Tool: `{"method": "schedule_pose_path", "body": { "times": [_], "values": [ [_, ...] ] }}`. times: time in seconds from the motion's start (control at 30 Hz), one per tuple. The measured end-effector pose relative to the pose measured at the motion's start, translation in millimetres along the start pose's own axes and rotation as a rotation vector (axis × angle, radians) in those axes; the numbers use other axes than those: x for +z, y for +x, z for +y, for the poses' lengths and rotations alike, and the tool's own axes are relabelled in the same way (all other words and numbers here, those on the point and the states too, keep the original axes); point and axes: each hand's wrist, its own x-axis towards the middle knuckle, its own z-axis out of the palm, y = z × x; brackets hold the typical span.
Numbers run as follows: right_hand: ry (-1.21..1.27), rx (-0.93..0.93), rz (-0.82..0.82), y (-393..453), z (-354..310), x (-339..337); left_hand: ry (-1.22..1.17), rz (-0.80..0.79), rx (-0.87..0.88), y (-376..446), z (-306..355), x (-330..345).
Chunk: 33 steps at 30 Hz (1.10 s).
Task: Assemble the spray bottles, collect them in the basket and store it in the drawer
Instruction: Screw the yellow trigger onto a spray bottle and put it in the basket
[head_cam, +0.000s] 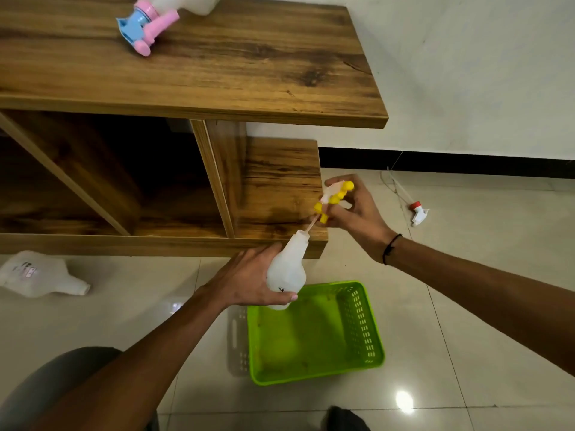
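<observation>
My left hand (249, 279) grips a white bottle (287, 269) by its body, neck pointing up, above the green basket (361, 325) on the floor. My right hand (351, 209) holds a yellow and white spray head (334, 197) just above the bottle's mouth, and its thin tube reaches down into the neck. An assembled bottle with a pink and blue spray head (146, 24) lies on the wooden table top. Another white bottle (40, 273) without a head lies on the floor at the left. A red and white spray head (418, 211) with its tube lies on the floor at the right.
The wooden cabinet (217, 98) has open dark compartments below its top and a low shelf (280, 188) beside my right hand. A white wall with a black skirting runs along the right. Glossy floor tiles surround the basket. My knee (62, 387) shows at bottom left.
</observation>
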Motion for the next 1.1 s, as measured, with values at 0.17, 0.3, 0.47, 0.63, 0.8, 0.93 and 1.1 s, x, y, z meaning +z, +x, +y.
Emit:
{"method": "schedule_pose_path", "body": {
  "times": [0.17, 0.3, 0.47, 0.63, 0.8, 0.93, 1.1],
  "values": [
    [0.0, -0.007, -0.151, -10, 24, 15, 0.01, 0.025, 0.005, 4, 2, 6],
    [0.137, 0.005, -0.158, -13, 28, 18, -0.037, 0.038, 0.011, 7, 1, 9],
    [0.304, 0.048, -0.123, -15, 33, 18, -0.315, 0.042, -0.019, 7, -5, 5],
    [0.469, 0.059, -0.092, -15, 32, 24, -0.807, -0.084, 0.011, 10, -11, 0],
    [0.524, 0.053, -0.11, -15, 22, 32, -1.151, -0.304, -0.064, 11, -18, -2],
    [0.493, 0.058, -0.11, -12, 17, 28, -1.057, -0.206, -0.052, 15, -13, -4],
    [0.417, 0.064, 0.094, -11, 28, 31, -0.898, 0.024, -0.101, 23, 7, 9]
  ]
}}
